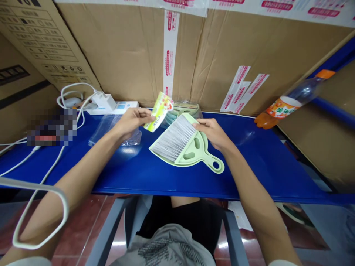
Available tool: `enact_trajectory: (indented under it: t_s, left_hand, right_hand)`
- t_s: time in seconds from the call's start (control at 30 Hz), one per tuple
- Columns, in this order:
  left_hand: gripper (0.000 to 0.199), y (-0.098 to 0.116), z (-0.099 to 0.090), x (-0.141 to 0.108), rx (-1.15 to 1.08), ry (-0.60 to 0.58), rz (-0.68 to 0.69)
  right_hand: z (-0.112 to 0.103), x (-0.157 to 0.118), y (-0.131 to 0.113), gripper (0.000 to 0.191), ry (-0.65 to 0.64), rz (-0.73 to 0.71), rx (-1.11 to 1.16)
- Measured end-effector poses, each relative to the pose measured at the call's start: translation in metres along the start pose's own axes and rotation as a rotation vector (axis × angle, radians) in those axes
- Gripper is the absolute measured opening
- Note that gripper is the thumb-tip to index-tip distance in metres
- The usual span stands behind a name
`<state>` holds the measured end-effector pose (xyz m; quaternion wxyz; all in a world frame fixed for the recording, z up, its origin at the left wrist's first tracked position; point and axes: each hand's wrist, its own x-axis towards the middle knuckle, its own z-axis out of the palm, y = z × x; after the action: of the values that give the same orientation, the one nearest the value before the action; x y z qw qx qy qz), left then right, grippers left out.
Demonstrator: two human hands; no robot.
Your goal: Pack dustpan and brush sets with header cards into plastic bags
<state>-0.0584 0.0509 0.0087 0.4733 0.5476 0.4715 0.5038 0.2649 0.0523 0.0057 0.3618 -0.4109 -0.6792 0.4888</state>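
A pale green mini dustpan with a white-bristled brush nested in it lies on the blue table. My right hand grips the set at its upper right edge, thumb on the brush back. My left hand holds a yellow-green printed card label just above the table, left of the dustpan. A clear plastic bag lies flat under my left wrist.
A stack of bagged green dustpan sets sits behind the held one. A white power strip with plugs and cables is at the back left. An orange soda bottle leans at the right. Cardboard boxes wall the back.
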Motion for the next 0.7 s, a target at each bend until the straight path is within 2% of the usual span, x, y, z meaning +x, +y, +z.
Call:
enact_trajectory:
  t_s: [0.07,0.13,0.23,0.33,0.43,0.53,0.63,0.7]
  left_hand:
    - [0.037,0.002,-0.006,0.004,-0.069,0.108,0.043]
    - [0.037,0.002,-0.009,0.006,-0.111,0.165,0.064]
    - [0.037,0.000,-0.006,0.006,-0.133,0.139,0.045]
    - [0.039,-0.004,0.004,0.001,-0.124,0.050,0.037]
    - [0.043,-0.007,0.016,-0.005,-0.110,-0.029,0.053]
    - [0.056,-0.008,0.025,-0.009,-0.162,-0.076,0.076]
    - [0.072,-0.012,0.030,-0.011,-0.236,-0.101,0.117]
    - [0.069,-0.015,0.035,-0.014,-0.230,-0.139,0.148]
  right_hand:
    - [0.004,-0.001,0.001,0.049,-0.076,0.016,0.000]
    - [0.009,-0.003,0.002,0.048,-0.206,0.002,-0.059]
    - [0.021,-0.003,0.007,0.047,-0.387,-0.055,-0.210]
    - [0.036,-0.001,0.015,0.046,-0.415,-0.078,-0.339]
    - [0.047,-0.001,0.018,0.041,-0.367,-0.103,-0.446]
    - [0.052,-0.004,0.015,0.043,-0.271,-0.180,-0.593]
    - [0.050,-0.008,0.008,0.048,-0.017,-0.240,-0.694]
    - [0.047,-0.008,0.004,0.042,0.146,-0.250,-0.510]
